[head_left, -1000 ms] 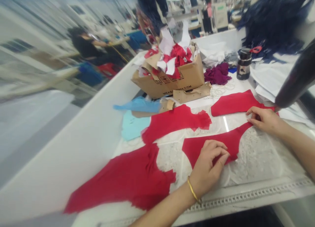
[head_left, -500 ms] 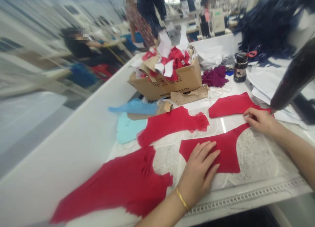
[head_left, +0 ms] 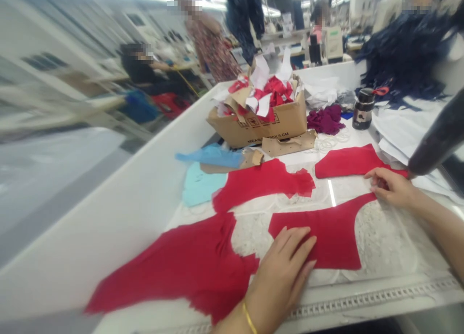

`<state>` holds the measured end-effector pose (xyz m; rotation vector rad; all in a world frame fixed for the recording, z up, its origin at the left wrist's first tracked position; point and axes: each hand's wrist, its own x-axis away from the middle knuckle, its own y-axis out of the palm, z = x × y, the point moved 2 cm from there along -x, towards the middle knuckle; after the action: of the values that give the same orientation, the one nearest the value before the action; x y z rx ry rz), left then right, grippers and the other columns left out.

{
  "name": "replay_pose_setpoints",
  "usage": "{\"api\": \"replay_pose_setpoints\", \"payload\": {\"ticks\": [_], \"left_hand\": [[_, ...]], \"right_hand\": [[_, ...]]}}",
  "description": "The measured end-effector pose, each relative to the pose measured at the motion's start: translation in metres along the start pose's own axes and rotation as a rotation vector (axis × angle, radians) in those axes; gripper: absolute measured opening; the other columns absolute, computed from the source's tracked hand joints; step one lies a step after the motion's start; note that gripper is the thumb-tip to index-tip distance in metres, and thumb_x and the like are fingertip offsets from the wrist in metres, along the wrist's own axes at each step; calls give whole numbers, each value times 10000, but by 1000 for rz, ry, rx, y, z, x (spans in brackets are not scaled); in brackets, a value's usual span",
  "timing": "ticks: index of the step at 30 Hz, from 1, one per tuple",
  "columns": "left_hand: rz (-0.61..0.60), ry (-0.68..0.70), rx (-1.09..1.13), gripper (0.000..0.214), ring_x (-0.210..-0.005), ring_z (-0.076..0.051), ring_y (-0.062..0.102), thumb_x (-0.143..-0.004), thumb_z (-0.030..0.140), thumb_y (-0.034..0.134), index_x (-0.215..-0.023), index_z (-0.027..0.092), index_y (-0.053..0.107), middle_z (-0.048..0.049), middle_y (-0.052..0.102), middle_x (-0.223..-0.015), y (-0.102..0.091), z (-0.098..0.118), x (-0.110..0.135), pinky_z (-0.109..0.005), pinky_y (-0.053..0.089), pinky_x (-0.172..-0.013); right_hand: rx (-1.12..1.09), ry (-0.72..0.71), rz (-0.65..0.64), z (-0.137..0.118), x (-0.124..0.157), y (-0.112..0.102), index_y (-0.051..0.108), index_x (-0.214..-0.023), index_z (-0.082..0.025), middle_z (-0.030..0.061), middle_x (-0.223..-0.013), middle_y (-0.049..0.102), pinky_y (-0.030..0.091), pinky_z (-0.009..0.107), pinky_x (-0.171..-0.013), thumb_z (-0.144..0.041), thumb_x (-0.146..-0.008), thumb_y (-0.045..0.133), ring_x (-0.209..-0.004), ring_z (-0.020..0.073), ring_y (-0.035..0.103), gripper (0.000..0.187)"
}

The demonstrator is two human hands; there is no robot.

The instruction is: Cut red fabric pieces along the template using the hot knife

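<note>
A red fabric piece (head_left: 339, 242) with curved edges lies flat on the table close to me. My left hand (head_left: 281, 266), a yellow bangle at its wrist, rests open over the piece's left part, fingers stretched out. At the far end of its narrow strip, my right hand (head_left: 393, 186) has thumb and fingers pinched on the fabric tip. Behind that hand, another red piece (head_left: 346, 161) reaches towards a dark, rounded machine arm (head_left: 438, 136). More red fabric lies in a stack (head_left: 261, 181) farther back and in a larger stack (head_left: 174, 264) at my left.
A cardboard box (head_left: 275, 131) full of red and white scraps stands at the back. Near it are purple cloth (head_left: 326, 120), a dark jar (head_left: 363, 109) and light-blue pieces (head_left: 203, 184). A measuring tape (head_left: 377, 295) runs along the front edge. A white side wall (head_left: 137, 194) borders the left.
My left hand has slid left and towards me over the fabric piece. My right hand stays at the strip's tip. The whole view has shifted slightly.
</note>
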<state>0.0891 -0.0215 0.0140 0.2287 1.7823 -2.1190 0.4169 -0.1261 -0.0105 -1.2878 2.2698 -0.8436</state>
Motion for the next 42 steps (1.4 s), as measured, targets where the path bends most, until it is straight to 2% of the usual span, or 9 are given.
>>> {"api": "replay_pose_setpoints", "payload": {"ticks": [10, 16, 21, 24, 27, 30, 33, 39, 42], "left_hand": [[21, -40, 2, 302, -1115, -282, 691, -996, 183, 490, -1240, 191, 668, -133, 700, -1224, -3, -6, 8, -491, 584, -1028], [41, -38, 2, 297, -1106, -274, 671, -976, 154, 488, -1223, 163, 652, -139, 688, -1210, -2, -5, 4, -495, 563, -1047], [-30, -23, -17, 217, -982, -237, 651, -958, 130, 508, -1102, 153, 670, -107, 694, -1077, 1, -18, -23, -395, 598, -896], [-159, -25, -157, 165, -969, -239, 628, -952, 126, 540, -1018, 145, 690, -105, 692, -1029, 5, -33, -51, -373, 573, -855], [-177, -46, -215, 140, -965, -254, 611, -905, 80, 584, -955, 123, 707, -127, 687, -973, 12, -49, -80, -363, 545, -790], [-166, -59, -237, 142, -951, -256, 603, -886, 53, 598, -862, 119, 721, -141, 680, -908, 20, -60, -102, -352, 509, -753], [-148, -58, -238, 194, -916, -243, 604, -901, 36, 580, -800, 123, 721, -132, 675, -843, 24, -65, -111, -341, 478, -735], [-58, -68, -208, 176, -879, -224, 610, -932, 80, 572, -850, 140, 716, -101, 684, -831, 10, -65, -99, -320, 446, -729], [-6, -81, -176, 158, -858, -209, 623, -959, 131, 566, -901, 157, 710, -78, 704, -863, 4, -61, -89, -310, 450, -735]], "right_hand": [[12, -6, -39, -9, 1, -4, 663, -990, -241, 18, -824, 576, 472, 331, -633, -349, -725, 647, -632, 157, 483, 287], [-22, -19, -40, 5, 0, -5, 692, -985, -249, 24, -815, 571, 484, 357, -645, -575, -657, 753, -654, 172, 483, 466], [16, -43, -17, 9, -4, -6, 711, -981, -235, 38, -795, 573, 493, 374, -619, -792, -596, 739, -636, 182, 497, 678], [-4, -53, 27, -1, -4, -6, 711, -979, -225, 44, -786, 579, 498, 373, -586, -899, -592, 665, -604, 176, 496, 778], [10, -82, 50, -15, -2, -4, 708, -949, -215, 48, -760, 574, 513, 387, -600, -951, -601, 597, -605, 185, 513, 822], [23, -96, 39, -26, 0, -2, 697, -930, -214, 53, -757, 582, 522, 390, -607, -955, -616, 577, -608, 188, 526, 814], [12, -128, 35, -35, 2, -1, 686, -917, -223, 73, -826, 627, 524, 374, -600, -925, -653, 585, -609, 176, 533, 757], [-7, -169, -22, -56, 3, -1, 682, -955, -214, 41, -776, 613, 491, 335, -529, -834, -720, 617, -547, 150, 509, 667], [5, -245, -44, -74, 1, 7, 693, -979, -220, 26, -750, 606, 483, 317, -533, -676, -807, 628, -538, 143, 503, 492]]}}
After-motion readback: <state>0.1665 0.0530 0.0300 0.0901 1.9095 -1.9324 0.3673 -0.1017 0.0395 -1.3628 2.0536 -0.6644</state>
